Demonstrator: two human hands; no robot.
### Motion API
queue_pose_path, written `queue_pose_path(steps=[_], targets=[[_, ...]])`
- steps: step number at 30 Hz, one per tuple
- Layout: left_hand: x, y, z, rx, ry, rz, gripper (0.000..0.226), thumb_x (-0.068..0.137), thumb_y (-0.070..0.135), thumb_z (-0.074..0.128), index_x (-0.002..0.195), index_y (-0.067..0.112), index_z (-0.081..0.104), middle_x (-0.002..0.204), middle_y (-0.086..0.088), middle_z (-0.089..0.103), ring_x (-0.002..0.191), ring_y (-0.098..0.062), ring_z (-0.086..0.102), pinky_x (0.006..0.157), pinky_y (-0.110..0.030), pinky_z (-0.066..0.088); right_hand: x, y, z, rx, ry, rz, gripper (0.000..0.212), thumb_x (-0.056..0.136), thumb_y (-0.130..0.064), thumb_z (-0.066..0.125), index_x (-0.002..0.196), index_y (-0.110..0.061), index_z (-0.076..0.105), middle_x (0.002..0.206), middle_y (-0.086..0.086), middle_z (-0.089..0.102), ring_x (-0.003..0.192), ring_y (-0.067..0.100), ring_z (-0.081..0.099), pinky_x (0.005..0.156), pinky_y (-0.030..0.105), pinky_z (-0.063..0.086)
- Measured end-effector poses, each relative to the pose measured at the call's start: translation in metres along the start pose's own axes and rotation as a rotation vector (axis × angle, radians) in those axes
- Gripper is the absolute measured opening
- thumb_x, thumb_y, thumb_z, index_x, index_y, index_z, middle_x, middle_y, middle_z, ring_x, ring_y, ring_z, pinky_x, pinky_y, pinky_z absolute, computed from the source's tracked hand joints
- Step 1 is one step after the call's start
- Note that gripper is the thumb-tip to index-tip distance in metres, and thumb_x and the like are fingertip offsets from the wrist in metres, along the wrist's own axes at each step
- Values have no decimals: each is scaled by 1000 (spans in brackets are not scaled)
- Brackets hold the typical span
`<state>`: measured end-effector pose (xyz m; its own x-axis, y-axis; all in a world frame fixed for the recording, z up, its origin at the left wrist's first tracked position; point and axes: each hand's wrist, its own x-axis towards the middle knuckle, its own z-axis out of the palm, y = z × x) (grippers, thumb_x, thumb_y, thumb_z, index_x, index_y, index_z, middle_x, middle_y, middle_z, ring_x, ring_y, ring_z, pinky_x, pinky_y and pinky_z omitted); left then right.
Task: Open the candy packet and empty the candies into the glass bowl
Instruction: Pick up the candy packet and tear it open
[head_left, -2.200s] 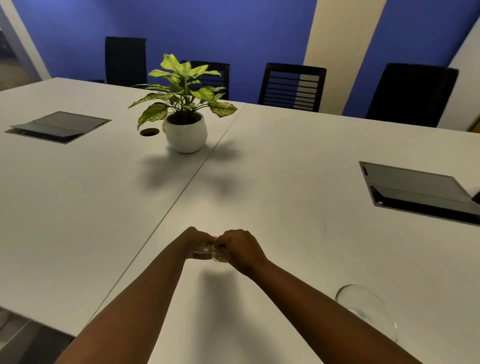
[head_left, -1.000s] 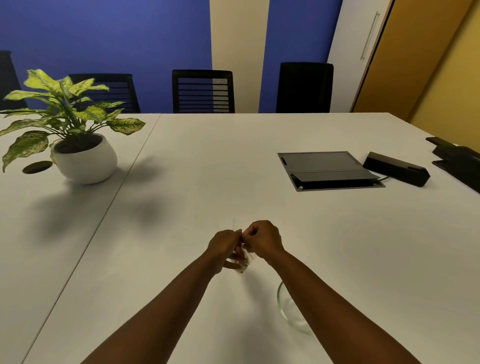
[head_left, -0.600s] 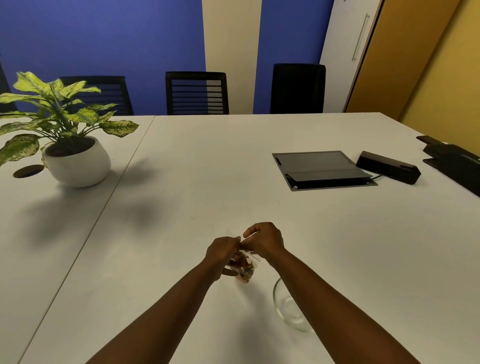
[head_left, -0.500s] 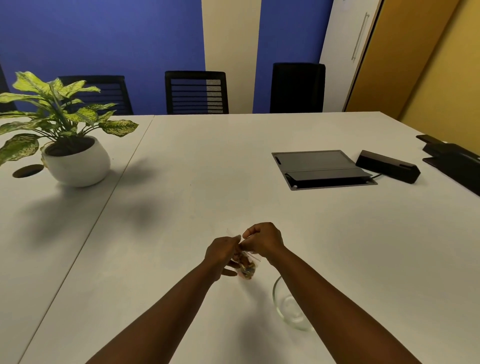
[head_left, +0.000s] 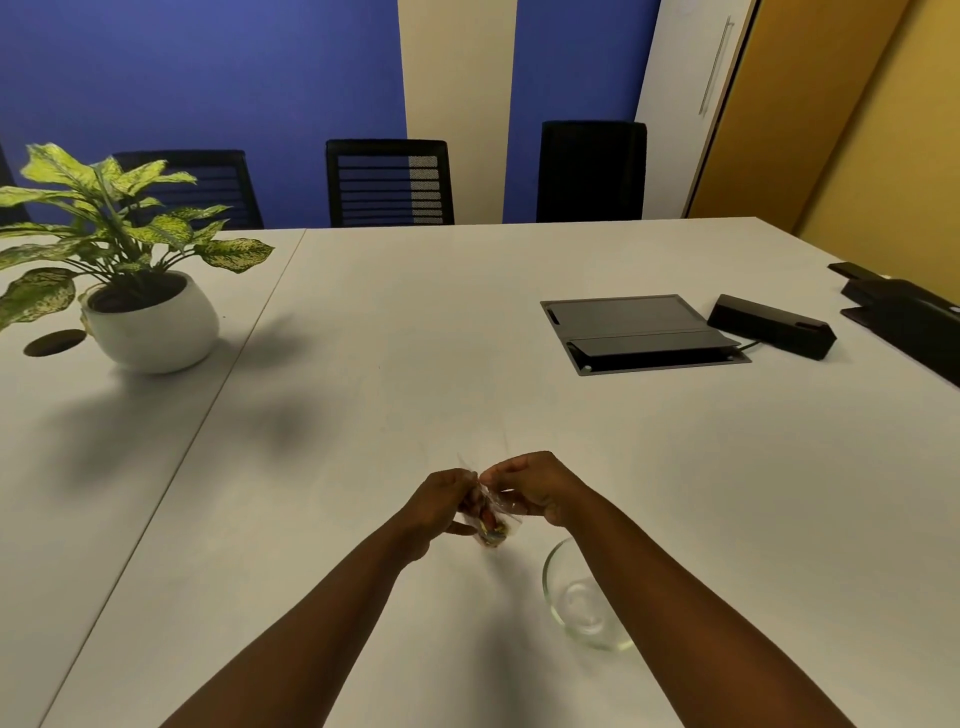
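Observation:
A small clear candy packet (head_left: 492, 519) with coloured candies inside hangs between my two hands, above the white table (head_left: 467, 338). My left hand (head_left: 439, 501) pinches its left top edge and my right hand (head_left: 537, 486) pinches the right top edge. The candies sit bunched at the packet's bottom. The glass bowl (head_left: 582, 603) stands on the table to the lower right of the packet, partly hidden under my right forearm. I see nothing inside the bowl.
A potted plant (head_left: 140, 291) in a white pot stands at the far left. A grey cable hatch (head_left: 639, 332) and a black box (head_left: 771, 325) lie at the right. Black chairs (head_left: 389, 182) line the far edge.
The view swung right since the earliest frame. My hands have stayed on the packet; over the last half second they pulled slightly apart, and the packet hangs lower between them.

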<state>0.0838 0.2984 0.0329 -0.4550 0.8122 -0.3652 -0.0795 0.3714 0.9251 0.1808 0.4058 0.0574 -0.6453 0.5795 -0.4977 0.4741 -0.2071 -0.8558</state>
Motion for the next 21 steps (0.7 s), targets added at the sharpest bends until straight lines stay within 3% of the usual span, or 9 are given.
queue_pose_path(steps=[3, 6, 9, 12, 17, 21], targets=[[3, 0, 2, 16, 23, -10, 33, 98, 16, 38, 72, 11, 56, 74, -7, 60, 71, -15, 59, 62, -23, 53, 1, -2, 5, -267, 105, -118, 18, 82, -7, 67, 96, 4, 70, 71, 9, 66, 61, 17, 63, 60, 24, 59], [5, -1, 7, 13, 102, -21, 32, 95, 13, 42, 66, 11, 55, 71, -7, 58, 71, -19, 57, 71, -30, 52, 0, -3, 12, -529, 176, -256, 17, 83, -12, 66, 94, -2, 74, 92, 15, 74, 81, 25, 70, 80, 34, 59], [5, -1, 12, 21, 170, 3, 33, 91, 6, 43, 59, 10, 53, 66, -8, 55, 67, -21, 54, 80, -40, 51, -3, -3, 17, -603, 271, -339, 14, 79, -11, 65, 86, -4, 75, 92, 14, 76, 85, 24, 70, 69, 25, 53], [6, 2, 14, 69, 214, 28, 35, 89, 4, 41, 57, 10, 52, 64, -7, 54, 70, -24, 53, 78, -37, 51, -3, -1, 18, -590, 332, -374, 13, 76, -9, 64, 80, -3, 75, 87, 14, 76, 81, 23, 70, 63, 21, 46], [7, 5, 14, 48, 193, 33, 36, 90, 4, 40, 56, 11, 51, 64, -6, 56, 65, -20, 55, 71, -30, 52, 1, 4, 16, -489, 359, -381, 13, 75, -6, 64, 75, 4, 72, 82, 20, 75, 74, 28, 70, 70, 32, 58], [6, 5, 22, 103, 215, 55, 37, 87, 5, 44, 51, 13, 45, 58, -6, 50, 64, -22, 48, 72, -34, 44, 5, 7, 10, -445, 404, -347, 13, 74, -9, 67, 72, 3, 70, 80, 19, 74, 67, 19, 62, 72, 32, 55]])
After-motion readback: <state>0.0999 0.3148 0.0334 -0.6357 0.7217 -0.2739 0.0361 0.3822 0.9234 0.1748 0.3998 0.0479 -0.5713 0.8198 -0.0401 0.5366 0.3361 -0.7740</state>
